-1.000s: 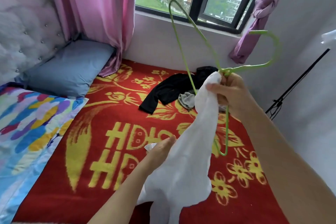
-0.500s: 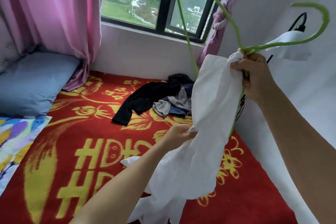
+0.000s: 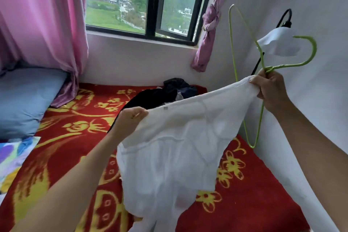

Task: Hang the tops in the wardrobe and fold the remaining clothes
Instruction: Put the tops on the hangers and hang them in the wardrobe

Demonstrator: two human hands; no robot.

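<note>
White top [image 3: 169,156], spread above the bed [image 3: 66,118], pinched by the left hand [image 3: 130,120], clasped with the green hanger [image 3: 290,65] in the grip of the right hand [image 3: 271,90]. Hanging step; next probably needed: hanger slid inside.

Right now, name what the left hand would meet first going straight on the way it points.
Probably the dark clothes pile on the bed, just beyond the left hand, which grips the white top; depth is unclear.

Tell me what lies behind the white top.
A pile of dark clothes on the red blanket, showing above the white top. The pile's near part and the blanket below are covered.
</note>
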